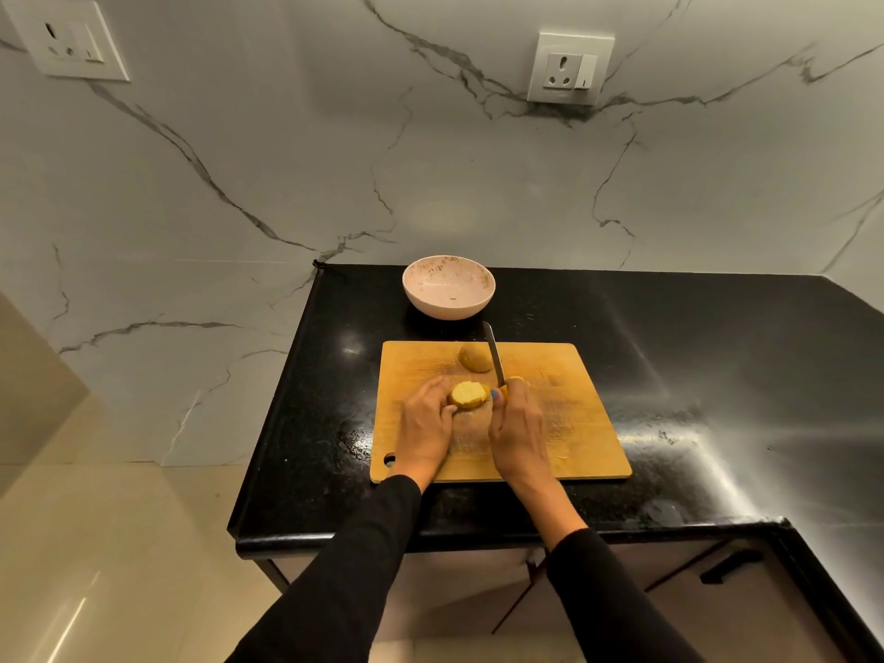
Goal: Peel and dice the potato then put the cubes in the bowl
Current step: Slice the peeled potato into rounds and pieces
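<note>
Centrally, the left hand (425, 413) is steadying the sliced potato half (469, 394) on the cutting board (574, 423) while the right hand (519, 423) is gripping the knife (494, 354), tip pointing far toward the empty bowl (448, 306); another potato piece (473, 357) is lying just beyond.

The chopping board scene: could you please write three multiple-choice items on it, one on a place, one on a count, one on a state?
1. Where is the bowl?
A. on the chopping board
B. on the counter beyond the board
C. on the floor

2. How many wall sockets show?
A. one
B. two
C. four

3. What is the right hand doing?
A. holding the knife
B. resting open
C. lifting the bowl

Answers:
1 B, it stands on the black counter past the chopping board.
2 B, one upper left, one upper right.
3 A, the knife sticks out from its fingers beside the potato piece under the left hand.
</note>
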